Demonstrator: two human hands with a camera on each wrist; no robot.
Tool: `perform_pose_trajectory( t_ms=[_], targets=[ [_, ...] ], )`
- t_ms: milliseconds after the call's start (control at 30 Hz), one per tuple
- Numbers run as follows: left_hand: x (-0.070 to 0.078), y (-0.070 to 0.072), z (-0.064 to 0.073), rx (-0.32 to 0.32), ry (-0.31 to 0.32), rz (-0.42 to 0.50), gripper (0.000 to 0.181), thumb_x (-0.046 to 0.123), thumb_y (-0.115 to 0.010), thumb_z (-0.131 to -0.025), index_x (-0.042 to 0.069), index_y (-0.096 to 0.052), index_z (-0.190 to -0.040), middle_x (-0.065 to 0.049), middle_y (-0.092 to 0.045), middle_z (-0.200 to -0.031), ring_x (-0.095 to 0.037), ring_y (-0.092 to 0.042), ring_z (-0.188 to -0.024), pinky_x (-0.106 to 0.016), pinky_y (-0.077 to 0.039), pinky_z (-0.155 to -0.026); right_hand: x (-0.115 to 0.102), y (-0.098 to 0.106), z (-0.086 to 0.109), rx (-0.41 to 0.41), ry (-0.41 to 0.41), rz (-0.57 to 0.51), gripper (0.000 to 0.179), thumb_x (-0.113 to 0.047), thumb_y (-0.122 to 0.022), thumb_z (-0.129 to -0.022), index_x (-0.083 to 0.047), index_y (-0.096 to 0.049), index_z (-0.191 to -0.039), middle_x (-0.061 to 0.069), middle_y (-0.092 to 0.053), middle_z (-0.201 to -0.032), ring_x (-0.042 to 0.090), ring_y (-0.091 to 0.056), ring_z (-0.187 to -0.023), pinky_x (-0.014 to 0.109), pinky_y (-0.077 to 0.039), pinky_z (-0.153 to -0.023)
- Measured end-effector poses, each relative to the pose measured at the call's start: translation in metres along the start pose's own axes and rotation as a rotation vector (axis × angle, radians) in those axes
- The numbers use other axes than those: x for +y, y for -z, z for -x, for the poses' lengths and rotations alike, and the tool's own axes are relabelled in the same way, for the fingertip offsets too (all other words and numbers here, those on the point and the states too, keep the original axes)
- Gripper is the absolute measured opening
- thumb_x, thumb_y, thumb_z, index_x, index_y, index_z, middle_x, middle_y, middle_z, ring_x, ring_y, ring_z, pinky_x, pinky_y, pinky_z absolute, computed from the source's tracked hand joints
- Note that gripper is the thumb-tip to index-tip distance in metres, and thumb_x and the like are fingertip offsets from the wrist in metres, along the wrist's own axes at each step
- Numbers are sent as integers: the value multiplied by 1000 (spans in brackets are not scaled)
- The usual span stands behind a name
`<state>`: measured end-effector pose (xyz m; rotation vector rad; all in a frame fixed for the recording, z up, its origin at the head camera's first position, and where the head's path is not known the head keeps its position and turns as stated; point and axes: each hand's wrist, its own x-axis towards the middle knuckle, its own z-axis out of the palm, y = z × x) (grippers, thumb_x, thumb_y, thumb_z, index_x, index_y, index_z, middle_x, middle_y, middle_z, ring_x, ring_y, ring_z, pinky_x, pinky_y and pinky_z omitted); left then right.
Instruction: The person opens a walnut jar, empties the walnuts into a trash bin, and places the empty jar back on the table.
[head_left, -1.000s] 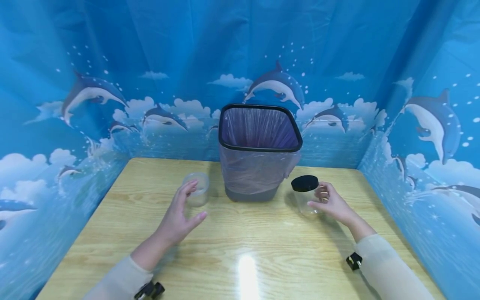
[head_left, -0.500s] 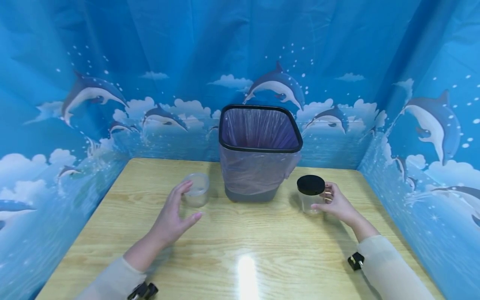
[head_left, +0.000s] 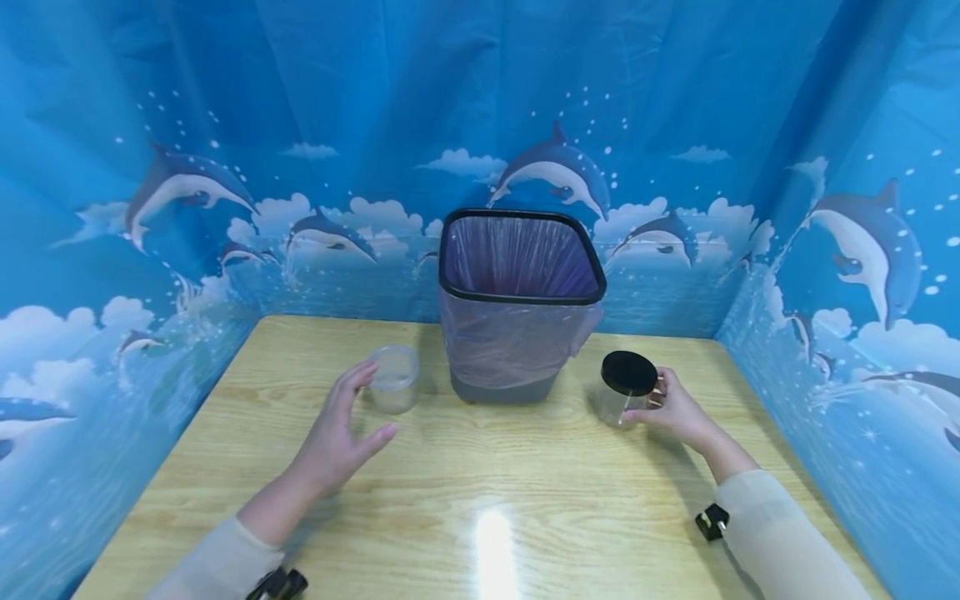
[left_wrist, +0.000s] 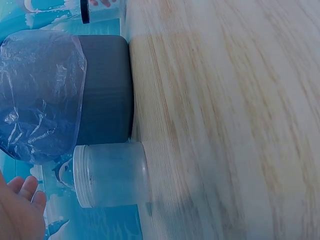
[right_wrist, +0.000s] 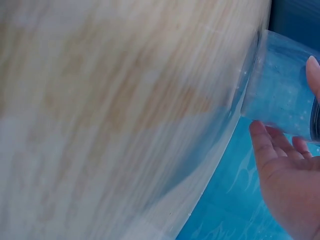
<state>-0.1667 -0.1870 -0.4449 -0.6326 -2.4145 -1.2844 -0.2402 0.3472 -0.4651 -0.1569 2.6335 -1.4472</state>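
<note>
A clear jar with a black lid (head_left: 624, 400) is at the right of the table, tilted slightly in the head view. My right hand (head_left: 678, 418) holds it from the right side, thumb at the front and fingers behind. In the right wrist view the jar (right_wrist: 282, 82) has its base at or very near the tabletop; contact is hard to tell. On the left, a translucent jar without a lid (head_left: 394, 387) stands upright on the table. Close to it, my left hand (head_left: 330, 446) hovers with fingers and thumb spread, holding nothing.
A grey bin (head_left: 517, 346) with a black rim and purple liner stands between the two jars at the table's back. Blue dolphin-print curtains (head_left: 360, 100) enclose the wooden table (head_left: 450, 475) at the back and both sides.
My right hand has carried the black-lidded jar a little to the right. The left hand has drawn slightly back and left from the translucent jar, which stays put.
</note>
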Motion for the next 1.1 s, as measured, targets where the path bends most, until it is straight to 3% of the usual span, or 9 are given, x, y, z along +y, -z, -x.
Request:
perform_pose_trajectory(
  t_ms=[200,467,700,933,1100],
  targets=[
    [0,1,0,0,-7,-16,84,21,-78,-84,6,-32,-152,-20,-30,-157,-41,-38,-136,-67,-31,-107,-5,2,-1,-10,-24,5,96,-9,-80,-85,8,-10,-149,39,-33,-147,54,-37,-135,55,-37,-108],
    [1,3,-3,-5,-21,-20,84,23,-76,-84,8,-31,-154,-19,-30,-158,-38,-39,-135,-65,-31,-108,0,1,-4,-29,-32,6,95,-12,-78,-88,7,-8,-149,39,-32,-148,55,-39,-134,53,-45,-102],
    [1,5,-5,8,-22,-20,84,22,-77,-83,6,-33,-152,-19,-31,-157,-39,-40,-134,-67,-32,-106,0,0,-5,-32,-42,18,97,-16,-78,-89,6,-7,-151,40,-28,-149,56,-37,-134,58,-40,-105],
    [1,7,-4,10,-2,-28,85,22,-78,-83,7,-32,-153,-17,-30,-158,-38,-40,-133,-66,-31,-107,-3,3,0,-44,-27,42,102,-15,-80,-87,6,-5,-153,40,-32,-145,55,-41,-131,54,-43,-104],
    [3,10,-4,8,14,-39,86,23,-77,-84,10,-31,-154,-18,-29,-158,-40,-40,-134,-67,-31,-107,-7,12,8,-72,-15,18,100,-10,-78,-88,5,-4,-154,43,-30,-144,59,-37,-132,56,-43,-103]
  ],
)
